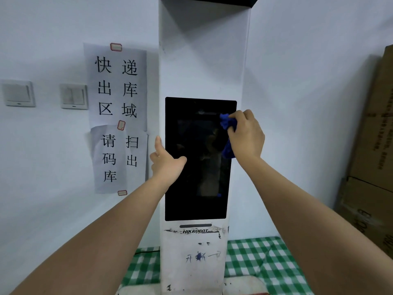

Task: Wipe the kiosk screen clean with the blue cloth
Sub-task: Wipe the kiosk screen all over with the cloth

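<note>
My right hand [246, 135] grasps the blue cloth [228, 133], bunched in my curled fingers, and holds it against the upper right part of the screen [195, 167], just inside the right edge. A fold of cloth hangs below my palm, over the dark glass. My left hand [167, 162] steadies the kiosk [202, 71] at the screen's left edge: the thumb lies on the glass, the forefinger points up along the white casing, and the remaining fingers wrap the kiosk's side, hidden from view. The screen is dark and unlit, set upright in the white column, with faint reflections in its middle. Below it runs a narrow slot [195, 225] and a worn label reading HIKROBOT [195, 231]; lower still, blue handwriting [202, 256] marks the casing. The kiosk stands against a pale wall. To its left hang two paper signs [119, 116] with printed characters, fixed with red-edged tape, and two wall switches [45, 94]. A green checked cloth [261, 262] covers the surface at the base. Cardboard boxes [374, 156] are stacked at the right.
</note>
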Tool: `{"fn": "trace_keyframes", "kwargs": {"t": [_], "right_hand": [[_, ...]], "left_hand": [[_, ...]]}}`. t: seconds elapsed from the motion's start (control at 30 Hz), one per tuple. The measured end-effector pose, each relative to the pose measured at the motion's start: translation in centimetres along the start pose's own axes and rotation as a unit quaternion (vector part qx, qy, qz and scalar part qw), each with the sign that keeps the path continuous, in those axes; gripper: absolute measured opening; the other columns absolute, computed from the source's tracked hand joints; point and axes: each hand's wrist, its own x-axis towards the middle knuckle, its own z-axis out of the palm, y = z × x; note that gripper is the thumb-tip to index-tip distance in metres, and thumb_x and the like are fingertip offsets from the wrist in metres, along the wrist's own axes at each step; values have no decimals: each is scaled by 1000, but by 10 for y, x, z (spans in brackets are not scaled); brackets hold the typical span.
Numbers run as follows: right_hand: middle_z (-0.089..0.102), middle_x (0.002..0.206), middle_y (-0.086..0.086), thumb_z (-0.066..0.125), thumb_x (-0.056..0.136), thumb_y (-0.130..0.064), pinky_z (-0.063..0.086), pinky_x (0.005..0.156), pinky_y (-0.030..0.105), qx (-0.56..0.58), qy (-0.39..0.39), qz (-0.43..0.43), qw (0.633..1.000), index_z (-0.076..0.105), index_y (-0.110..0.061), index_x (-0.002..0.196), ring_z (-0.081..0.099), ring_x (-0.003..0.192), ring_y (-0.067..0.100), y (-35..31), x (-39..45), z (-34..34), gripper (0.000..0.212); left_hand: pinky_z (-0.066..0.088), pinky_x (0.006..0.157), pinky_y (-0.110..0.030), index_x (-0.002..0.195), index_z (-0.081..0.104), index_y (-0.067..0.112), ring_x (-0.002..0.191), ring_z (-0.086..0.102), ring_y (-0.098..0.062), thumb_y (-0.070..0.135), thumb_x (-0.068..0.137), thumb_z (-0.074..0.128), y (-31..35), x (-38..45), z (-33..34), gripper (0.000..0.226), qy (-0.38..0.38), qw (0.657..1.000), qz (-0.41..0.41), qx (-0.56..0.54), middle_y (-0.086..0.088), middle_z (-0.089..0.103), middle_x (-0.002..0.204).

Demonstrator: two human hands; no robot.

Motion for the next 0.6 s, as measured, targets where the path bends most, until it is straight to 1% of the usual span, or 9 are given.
{"fn": "trace_keyframes", "kwargs": {"t": [0.07,0.13,0.23,0.3,0.37,0.43,0.5,0.57,0.6], "right_hand": [[56,103,7,55,85,-8,43,56,33,5,21,9,1000,61,-14,109,55,83,25,-8,-6,6,25],[57,100,8,57,84,-6,45,53,34,-6,10,-32,999,64,-12,106,56,84,26,-7,-17,12,24],[60,85,8,69,71,1,40,40,27,-55,-13,-179,982,69,-10,93,58,72,27,8,-25,13,25],[60,79,7,74,61,2,32,38,22,-100,-13,-247,964,71,-12,85,57,64,27,17,-17,8,28],[60,80,9,71,65,1,30,41,22,-103,-1,-211,972,70,-12,85,57,65,29,19,-6,2,24],[58,88,10,61,78,-3,34,47,27,-77,14,-108,991,68,-12,94,56,74,30,11,0,1,20],[57,95,10,56,83,-7,36,51,30,-50,27,-33,998,66,-12,101,56,78,28,-1,-6,6,21],[57,97,11,58,82,-7,36,52,31,-31,22,-7,999,66,-11,104,56,79,28,-13,-17,10,23],[57,95,12,62,80,-6,37,50,30,-27,11,-23,999,66,-10,102,56,77,29,-17,-23,14,23]], "left_hand": [[37,84,-31,151,-7,33,121,46,-32,19,87,57,-1,0,-1,92,-1,1000,2,1,-11,16,151],[37,82,-31,151,-6,33,120,47,-31,18,86,57,-1,1,-2,91,-3,1000,1,2,-10,16,151],[38,84,-31,150,-6,33,121,46,-32,19,86,58,-3,3,-3,92,-1,1000,2,4,-10,17,151],[38,86,-32,150,-6,33,122,45,-33,19,85,58,-4,2,-2,93,1,1000,3,6,-10,17,151],[37,87,-32,150,-6,34,123,44,-32,18,85,58,-4,2,-2,93,-3,1000,2,4,-10,17,151],[36,85,-31,150,-7,34,124,43,-30,18,86,57,-4,1,-3,92,-10,1000,2,2,-9,16,151],[35,85,-31,150,-7,34,124,43,-29,18,86,57,-4,1,-4,92,-13,1000,0,2,-8,15,152],[35,85,-31,150,-7,34,125,42,-30,18,86,57,-3,2,-4,92,-13,1000,-1,4,-9,15,152],[35,85,-31,150,-7,33,125,42,-31,18,86,57,-3,2,-4,92,-13,1000,-1,6,-9,15,152]]}}
